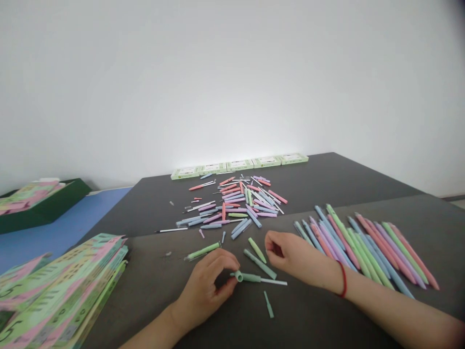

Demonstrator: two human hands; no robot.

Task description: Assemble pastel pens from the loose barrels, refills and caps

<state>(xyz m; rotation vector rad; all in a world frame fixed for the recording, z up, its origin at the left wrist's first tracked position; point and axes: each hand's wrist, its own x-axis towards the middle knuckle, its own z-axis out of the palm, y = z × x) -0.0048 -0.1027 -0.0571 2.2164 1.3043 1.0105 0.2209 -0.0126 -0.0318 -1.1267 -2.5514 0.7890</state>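
Observation:
My left hand (210,278) pinches a short green pen barrel (239,276) between thumb and fingertips, its round open end towards me. Just beyond it on the table lies a green pen tip section (250,277) with a white refill (274,282) sticking out to the right. My right hand (285,249) is curled closed above the table; whatever its fingers may hold is hidden. By that hand are a grey-green barrel (259,263) and a light green pen part (257,250). Nearer me lies a slim green piece (269,304). A light green pen part (204,250) rests beyond my left hand.
A row of assembled pastel pens (363,247) lies at right. Loose pen parts (236,203) and refills are heaped mid-table. Flat boxes (240,165) line the far edge. Printed cartons (69,291) are stacked at left, with a dark green tray (47,206) behind them.

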